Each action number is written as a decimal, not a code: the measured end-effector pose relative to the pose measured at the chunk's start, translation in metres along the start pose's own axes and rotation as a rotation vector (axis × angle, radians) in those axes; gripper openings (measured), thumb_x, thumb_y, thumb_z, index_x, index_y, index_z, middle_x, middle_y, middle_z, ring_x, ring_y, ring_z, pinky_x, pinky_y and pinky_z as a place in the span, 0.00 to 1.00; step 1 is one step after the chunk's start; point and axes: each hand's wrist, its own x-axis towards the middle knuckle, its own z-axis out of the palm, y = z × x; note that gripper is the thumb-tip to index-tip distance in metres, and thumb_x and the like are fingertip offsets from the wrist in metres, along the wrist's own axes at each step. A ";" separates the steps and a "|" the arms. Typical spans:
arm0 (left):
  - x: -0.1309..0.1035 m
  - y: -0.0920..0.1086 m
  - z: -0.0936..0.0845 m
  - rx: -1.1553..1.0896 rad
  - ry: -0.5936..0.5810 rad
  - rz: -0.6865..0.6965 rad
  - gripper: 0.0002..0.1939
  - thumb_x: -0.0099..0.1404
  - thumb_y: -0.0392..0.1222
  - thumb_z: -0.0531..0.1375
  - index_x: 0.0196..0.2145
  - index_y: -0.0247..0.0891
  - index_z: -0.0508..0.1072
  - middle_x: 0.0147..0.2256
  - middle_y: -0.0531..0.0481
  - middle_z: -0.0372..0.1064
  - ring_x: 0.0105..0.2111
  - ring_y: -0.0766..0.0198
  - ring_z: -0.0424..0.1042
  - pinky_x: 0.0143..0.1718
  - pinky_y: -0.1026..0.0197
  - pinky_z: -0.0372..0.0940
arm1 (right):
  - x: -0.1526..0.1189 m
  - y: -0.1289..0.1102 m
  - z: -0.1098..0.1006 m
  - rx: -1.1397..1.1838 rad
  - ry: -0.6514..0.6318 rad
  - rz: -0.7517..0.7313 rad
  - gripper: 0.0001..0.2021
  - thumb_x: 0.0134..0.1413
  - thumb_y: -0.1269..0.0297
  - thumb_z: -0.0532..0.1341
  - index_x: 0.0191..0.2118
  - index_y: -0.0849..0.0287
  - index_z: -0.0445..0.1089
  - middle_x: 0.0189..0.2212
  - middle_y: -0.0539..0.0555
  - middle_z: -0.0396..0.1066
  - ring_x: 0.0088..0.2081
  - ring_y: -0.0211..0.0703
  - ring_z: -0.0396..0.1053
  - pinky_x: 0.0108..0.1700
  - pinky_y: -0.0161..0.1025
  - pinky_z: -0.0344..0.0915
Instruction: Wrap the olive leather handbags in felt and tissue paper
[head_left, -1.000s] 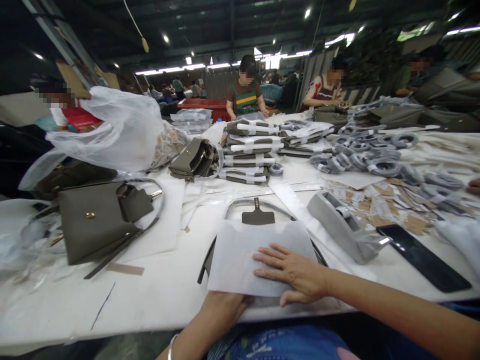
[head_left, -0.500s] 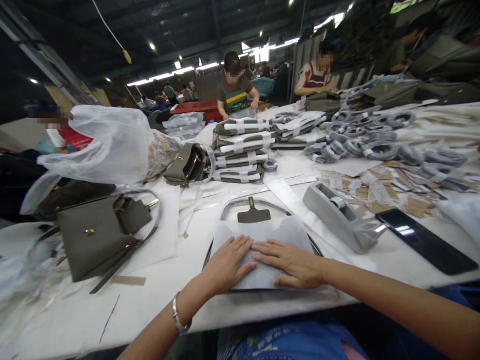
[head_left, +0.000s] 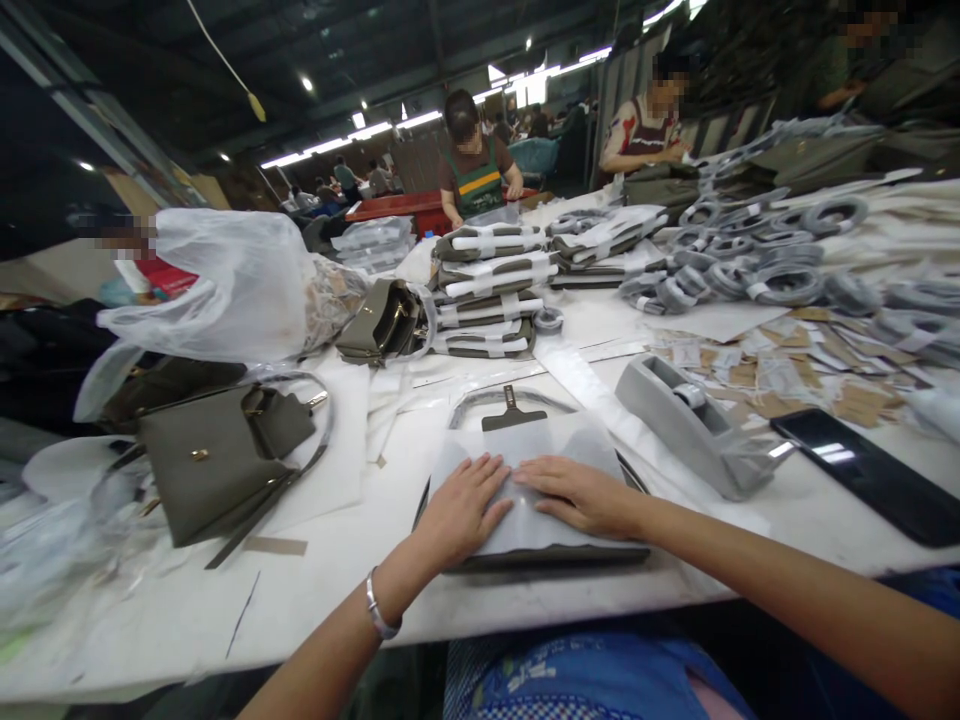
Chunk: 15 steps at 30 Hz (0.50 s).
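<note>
Both hands rest on a sheet of thin white wrapping paper (head_left: pixel 540 520) that covers a dark olive handbag (head_left: pixel 547 558) lying flat before me. My left hand (head_left: pixel 469 505) lies palm down with its fingers stretched out on the sheet's left part. My right hand (head_left: pixel 577 492) is flat on the right part, its fingertips close to those of the left. Beyond the sheet, the bag's dark flap with a buckle strap (head_left: pixel 514 415) and its wrapped handle stick out. The bag's near edge shows below the paper; most of its body is hidden.
An olive handbag (head_left: pixel 217 460) stands at left, near a large plastic bag (head_left: pixel 217 290). A grey tape dispenser (head_left: pixel 682 430) and a black phone (head_left: pixel 862 475) lie at right. Stacked wrapped bags (head_left: pixel 491 290) and grey coiled straps (head_left: pixel 787 270) are farther back. Co-workers stand beyond the table.
Both hands have slid slightly away from me over the paper, uncovering more of the bag's near edge. My right hand's fingers are closer together. The camera view has shifted a little.
</note>
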 end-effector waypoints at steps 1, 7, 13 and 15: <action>-0.002 0.000 -0.001 -0.007 0.008 0.010 0.26 0.73 0.51 0.50 0.64 0.37 0.60 0.65 0.40 0.57 0.66 0.52 0.55 0.66 0.41 0.53 | -0.003 0.000 0.001 0.004 0.036 -0.019 0.20 0.68 0.62 0.55 0.63 0.55 0.64 0.60 0.60 0.67 0.61 0.47 0.63 0.64 0.51 0.59; -0.018 -0.001 -0.007 -0.079 0.009 0.134 0.22 0.72 0.50 0.52 0.62 0.48 0.63 0.64 0.49 0.60 0.66 0.59 0.56 0.68 0.45 0.50 | -0.012 -0.009 -0.001 -0.026 0.092 -0.100 0.15 0.68 0.64 0.56 0.57 0.56 0.71 0.53 0.59 0.71 0.55 0.46 0.68 0.59 0.46 0.66; -0.020 -0.006 -0.002 -0.113 0.004 0.187 0.23 0.72 0.49 0.53 0.62 0.47 0.64 0.65 0.47 0.60 0.66 0.56 0.55 0.67 0.42 0.49 | -0.012 -0.018 -0.002 -0.124 -0.027 -0.049 0.16 0.68 0.65 0.55 0.58 0.55 0.68 0.53 0.59 0.71 0.54 0.47 0.68 0.57 0.47 0.66; -0.020 -0.007 0.000 -0.118 0.012 0.191 0.22 0.72 0.49 0.53 0.62 0.48 0.64 0.64 0.47 0.60 0.66 0.56 0.55 0.67 0.43 0.49 | -0.013 -0.019 -0.001 -0.150 -0.042 -0.022 0.16 0.68 0.64 0.55 0.57 0.54 0.69 0.53 0.58 0.71 0.53 0.48 0.68 0.56 0.48 0.66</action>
